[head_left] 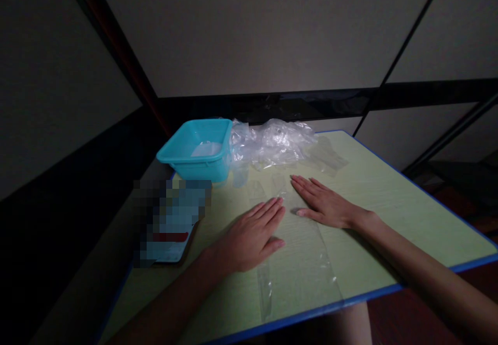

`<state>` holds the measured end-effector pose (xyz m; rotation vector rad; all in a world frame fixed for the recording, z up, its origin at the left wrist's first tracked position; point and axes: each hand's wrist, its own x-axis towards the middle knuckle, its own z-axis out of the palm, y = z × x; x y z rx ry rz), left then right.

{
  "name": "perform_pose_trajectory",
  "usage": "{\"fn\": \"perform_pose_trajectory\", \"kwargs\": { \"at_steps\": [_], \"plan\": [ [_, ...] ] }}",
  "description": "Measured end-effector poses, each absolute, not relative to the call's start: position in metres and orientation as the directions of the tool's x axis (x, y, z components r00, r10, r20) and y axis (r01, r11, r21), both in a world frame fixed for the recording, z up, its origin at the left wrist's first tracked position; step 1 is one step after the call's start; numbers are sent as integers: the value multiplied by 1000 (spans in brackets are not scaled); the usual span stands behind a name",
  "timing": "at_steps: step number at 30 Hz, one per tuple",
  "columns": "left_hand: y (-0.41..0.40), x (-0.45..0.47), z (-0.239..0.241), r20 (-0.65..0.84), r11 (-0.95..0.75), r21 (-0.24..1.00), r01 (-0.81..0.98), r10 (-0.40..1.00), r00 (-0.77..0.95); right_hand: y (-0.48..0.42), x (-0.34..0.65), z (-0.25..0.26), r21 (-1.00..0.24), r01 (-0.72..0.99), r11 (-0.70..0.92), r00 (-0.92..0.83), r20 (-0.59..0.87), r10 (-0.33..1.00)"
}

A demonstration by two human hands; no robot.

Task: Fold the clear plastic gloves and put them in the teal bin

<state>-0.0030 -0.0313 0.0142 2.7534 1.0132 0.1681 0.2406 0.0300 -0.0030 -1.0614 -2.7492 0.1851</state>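
A clear plastic bag (295, 262) lies flat on the table, its handle ends pointing away from me and its lower end near the front edge. My left hand (259, 233) rests on the bag's left side, fingers stretched out and pointing to the right. On the upper right side lies my right hand (322, 202), palm down, with its fingers extended and the thumb apart. Neither hand grips anything. Behind them sits a crumpled heap of clear plastic bags (278, 140).
At the back left stands a turquoise plastic basin (187, 166) with something whitish inside. A partly blurred-out flat object (175, 225) lies along the left edge. The pale green table (373, 189) has a blue rim, with walls behind and to the left.
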Motion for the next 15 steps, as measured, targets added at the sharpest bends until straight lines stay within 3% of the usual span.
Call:
{"fn": "perform_pose_trajectory", "kwargs": {
  "at_steps": [9, 15],
  "plan": [
    [-30, -3, 14, 71, -755, 179, 631, 649, 757, 24, 239, 3, -146, 668, 729, -713, 154, 684],
    [-14, -23, 7, 175, -636, 203, 745, 772, 611, 18, 238, 10, -197, 592, 782, -770, 148, 620]
  ]
}}
